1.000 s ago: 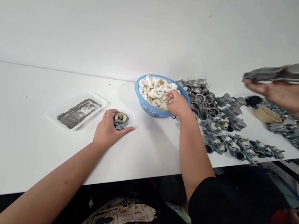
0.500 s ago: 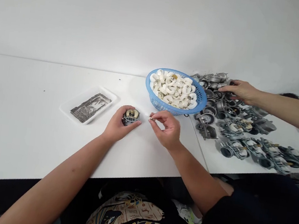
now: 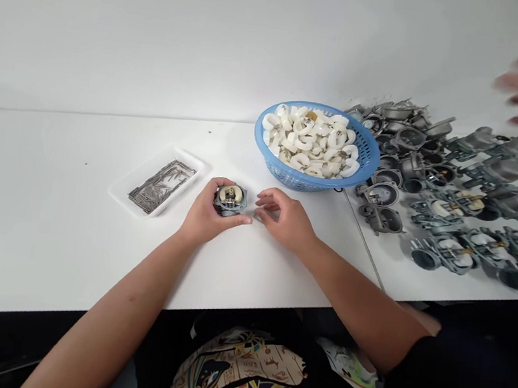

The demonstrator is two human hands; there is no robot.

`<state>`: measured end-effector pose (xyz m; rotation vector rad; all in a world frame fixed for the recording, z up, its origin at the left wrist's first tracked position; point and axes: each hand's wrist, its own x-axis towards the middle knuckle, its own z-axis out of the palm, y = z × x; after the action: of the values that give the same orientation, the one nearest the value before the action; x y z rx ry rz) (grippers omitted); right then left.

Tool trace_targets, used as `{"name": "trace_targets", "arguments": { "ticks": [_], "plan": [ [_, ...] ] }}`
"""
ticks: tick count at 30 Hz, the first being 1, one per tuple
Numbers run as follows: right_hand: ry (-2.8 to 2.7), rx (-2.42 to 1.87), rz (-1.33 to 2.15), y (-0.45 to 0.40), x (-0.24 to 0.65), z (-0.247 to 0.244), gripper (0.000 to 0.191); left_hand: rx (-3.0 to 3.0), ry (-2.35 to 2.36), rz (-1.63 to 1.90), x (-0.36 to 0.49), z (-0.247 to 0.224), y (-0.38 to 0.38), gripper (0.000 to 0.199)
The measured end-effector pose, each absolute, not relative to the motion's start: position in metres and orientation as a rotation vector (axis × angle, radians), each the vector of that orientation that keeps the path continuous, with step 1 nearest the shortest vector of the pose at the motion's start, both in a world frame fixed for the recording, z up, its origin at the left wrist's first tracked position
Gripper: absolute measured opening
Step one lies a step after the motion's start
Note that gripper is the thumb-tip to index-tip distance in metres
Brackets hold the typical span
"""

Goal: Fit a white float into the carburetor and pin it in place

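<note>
Left hand [image 3: 205, 217] grasps the metal housing [image 3: 230, 201] from the side; right hand [image 3: 288, 222] is curled just beside, contents not determinable; housing best held steady, upper face unobstructed

A plain white wall [image 3: 167, 27] fills the upper part of the frame, down to the back of the white desk [image 3: 21, 205]. A heap of grey metal float bowls [image 3: 407, 167] lies at upper right, with carburetors [image 3: 457, 255] lined up below it. A thin seam [image 3: 364, 241] crosses the desk slantwise at right of centre. Patterned fabric [image 3: 247, 378] shows at bottom centre, near a pale shoe [image 3: 353, 364] with yellow-green trim.
</note>
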<state>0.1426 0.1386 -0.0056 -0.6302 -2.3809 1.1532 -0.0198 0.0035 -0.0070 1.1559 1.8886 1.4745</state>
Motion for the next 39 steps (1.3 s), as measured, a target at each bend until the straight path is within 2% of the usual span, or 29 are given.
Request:
{"name": "trace_targets", "arguments": {
  "ticks": [3,7,9,14,17,20,23,28,33,39],
  "plan": [
    [-2.455,-0.677,0.941,0.137,0.145,-0.003,0.046,1.154,1.879,1.455,-0.022,-0.006,0.003,0.074],
    [-2.641,-0.771,0.701,0.132,0.147,0.003,0.064,1.141,1.897,1.466,-0.023,-0.007,0.004,0.073],
    [-2.69,-0.829,0.596,0.13,0.147,0.003,0.06,1.16,1.904,1.474,-0.024,-0.008,0.004,0.074],
    [-2.716,-0.908,0.472,0.133,0.147,0.0,0.038,1.334,2.05,1.357,-0.028,-0.008,0.001,0.08],
    [-2.714,-0.849,0.565,0.137,0.15,0.003,0.031,1.459,2.14,1.314,-0.03,-0.007,0.0,0.078],
    [-2.622,-0.665,0.762,0.139,0.153,0.008,0.015,1.559,2.201,1.297,-0.03,-0.007,0.001,0.077],
    [-2.566,-0.622,0.844,0.14,0.154,0.011,0.017,1.512,2.19,1.273,-0.029,-0.007,0.001,0.079],
    [-2.713,-0.722,0.665,0.14,0.152,0.004,0.038,1.392,2.168,1.24,-0.027,-0.006,0.001,0.075],
    [-2.711,-0.893,0.709,0.141,0.15,0.001,0.033,1.541,2.21,1.261,-0.027,-0.007,0.001,0.069],
    [-2.767,-0.817,0.918,0.149,0.159,0.013,0.038,1.529,2.183,1.24,-0.024,-0.003,0.001,0.066]
  ]
}}
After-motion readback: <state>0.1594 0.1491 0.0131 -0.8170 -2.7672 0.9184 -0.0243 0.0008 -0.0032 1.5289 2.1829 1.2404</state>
